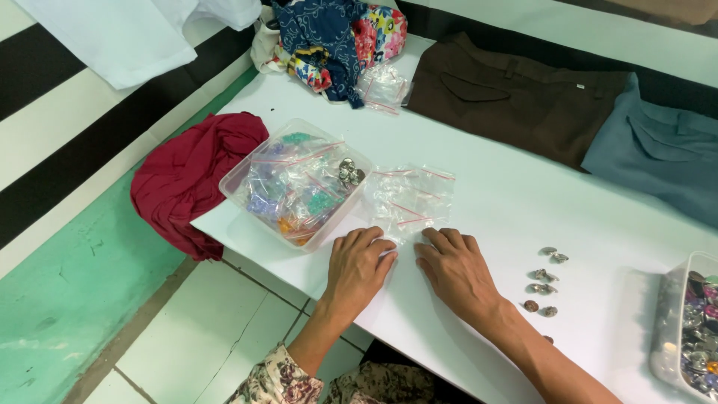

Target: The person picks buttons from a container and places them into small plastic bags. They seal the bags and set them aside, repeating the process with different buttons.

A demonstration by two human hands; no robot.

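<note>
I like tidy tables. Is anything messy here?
Yes. A dark red cloth hangs off the white table's left edge, and small loose metal buttons lie scattered beside the right hand, outside either clear plastic tub.

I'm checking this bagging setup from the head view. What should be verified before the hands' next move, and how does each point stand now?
1. Left hand and right hand both on the small clear bag: ok.
2. Bag lies flat on the white table: ok.
3. Bag's seal shut: cannot tell.
4. Loose metal buttons lie apart from the right hand: ok.
5. Spare zip bags lie just beyond the fingers: ok.
</note>
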